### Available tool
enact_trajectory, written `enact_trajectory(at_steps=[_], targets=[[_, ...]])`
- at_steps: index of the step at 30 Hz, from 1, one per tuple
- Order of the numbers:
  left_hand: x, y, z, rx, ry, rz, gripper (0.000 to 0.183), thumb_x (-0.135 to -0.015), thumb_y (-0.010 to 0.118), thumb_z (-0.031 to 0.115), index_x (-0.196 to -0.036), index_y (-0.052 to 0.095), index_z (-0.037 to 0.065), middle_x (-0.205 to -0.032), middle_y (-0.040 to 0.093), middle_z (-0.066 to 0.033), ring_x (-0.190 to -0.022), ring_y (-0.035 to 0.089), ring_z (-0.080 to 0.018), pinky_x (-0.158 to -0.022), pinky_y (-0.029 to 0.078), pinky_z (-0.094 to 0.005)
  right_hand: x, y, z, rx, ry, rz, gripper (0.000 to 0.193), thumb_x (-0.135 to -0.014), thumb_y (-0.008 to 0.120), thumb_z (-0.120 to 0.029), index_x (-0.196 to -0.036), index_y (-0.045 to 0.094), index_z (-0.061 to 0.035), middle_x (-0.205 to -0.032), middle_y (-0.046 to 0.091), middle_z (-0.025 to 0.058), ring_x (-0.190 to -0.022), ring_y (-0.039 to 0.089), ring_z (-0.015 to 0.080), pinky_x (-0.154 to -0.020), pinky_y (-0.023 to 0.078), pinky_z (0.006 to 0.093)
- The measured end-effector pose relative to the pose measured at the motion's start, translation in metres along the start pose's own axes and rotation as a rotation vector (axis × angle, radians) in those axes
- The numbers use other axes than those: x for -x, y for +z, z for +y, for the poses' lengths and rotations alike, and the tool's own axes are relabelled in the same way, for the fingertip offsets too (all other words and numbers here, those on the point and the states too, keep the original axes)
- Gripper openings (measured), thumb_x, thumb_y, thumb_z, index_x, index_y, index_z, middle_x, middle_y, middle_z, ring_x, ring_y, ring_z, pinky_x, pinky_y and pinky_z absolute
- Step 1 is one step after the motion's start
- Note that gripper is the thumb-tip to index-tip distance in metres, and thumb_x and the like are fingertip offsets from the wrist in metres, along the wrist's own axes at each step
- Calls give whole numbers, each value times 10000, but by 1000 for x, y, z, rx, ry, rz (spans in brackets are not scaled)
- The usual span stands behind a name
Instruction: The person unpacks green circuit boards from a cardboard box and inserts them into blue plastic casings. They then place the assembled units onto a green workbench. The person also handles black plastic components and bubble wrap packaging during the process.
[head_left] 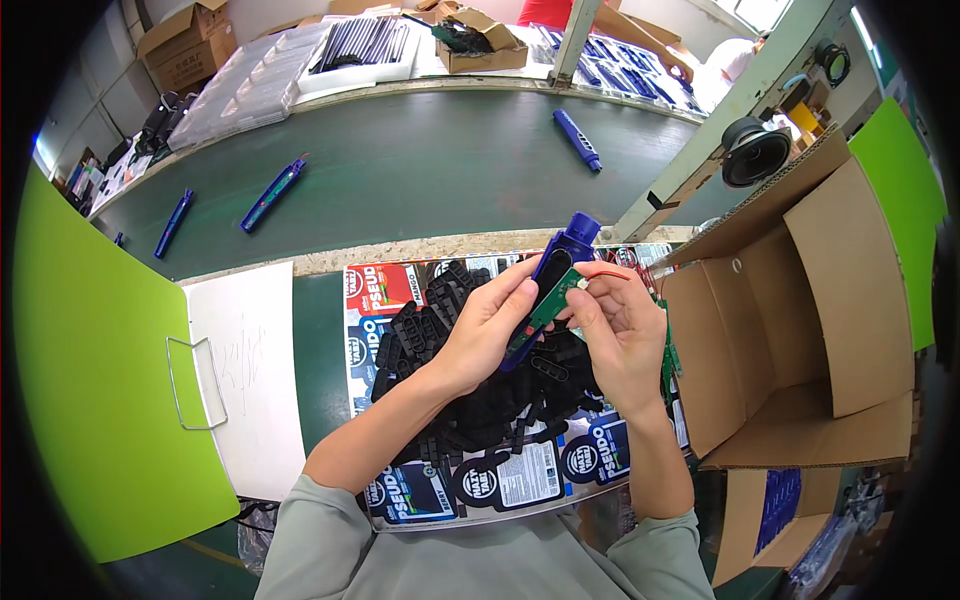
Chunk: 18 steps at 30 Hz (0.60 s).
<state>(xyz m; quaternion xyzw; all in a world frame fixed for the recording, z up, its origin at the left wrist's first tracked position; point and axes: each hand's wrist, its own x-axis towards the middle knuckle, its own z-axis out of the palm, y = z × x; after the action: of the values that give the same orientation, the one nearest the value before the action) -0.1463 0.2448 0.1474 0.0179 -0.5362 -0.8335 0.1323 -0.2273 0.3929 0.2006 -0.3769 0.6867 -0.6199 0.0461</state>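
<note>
My left hand [488,325] is closed around a long blue plastic housing [576,236], which is tilted with its wide end up and to the right. My right hand [625,335] pinches a narrow green circuit board [556,302] against the open side of this housing. A white connector and a red wire show by the right fingertips. How far the board sits inside the housing is hard to make out. Below both hands lies a heap of small black oblong parts [470,410] on a printed sheet [520,480]. More green circuit boards [669,350] lie beside my right wrist.
A green conveyor belt [400,150] runs across ahead, carrying blue housings [273,196] spaced apart. An open carton [740,340] stands at the right, under a metal post [700,160] and speaker [755,152]. A lime-green panel [110,370] borders the left. Another person's arm [640,35] shows beyond the belt.
</note>
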Motion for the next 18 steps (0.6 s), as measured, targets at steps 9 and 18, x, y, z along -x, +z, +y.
enact_trajectory(at_steps=[9, 18], targets=[[5, 8, -1, -10, -11, -25, 489, -1105, 486, 294, -1513, 467, 25, -1193, 653, -66, -985, 624, -117, -850, 531, -290, -3, 10, 7, 403, -279, 187, 332, -853, 763, 18, -1173, 689, -30, -981, 561, 81, -729, 529, 143, -637, 488, 294], [5, 11, -2, -105, 25, -54, 472, -1060, 504, 68, -1521, 422, 3, -1123, 629, -49, -892, 598, -96, -801, 517, -268, -3, 17, 20, 125, -85, 236, 512, -871, 726, 29, -1326, 493, 20, -929, 543, 30, -727, 542, 85, -610, 482, 265]])
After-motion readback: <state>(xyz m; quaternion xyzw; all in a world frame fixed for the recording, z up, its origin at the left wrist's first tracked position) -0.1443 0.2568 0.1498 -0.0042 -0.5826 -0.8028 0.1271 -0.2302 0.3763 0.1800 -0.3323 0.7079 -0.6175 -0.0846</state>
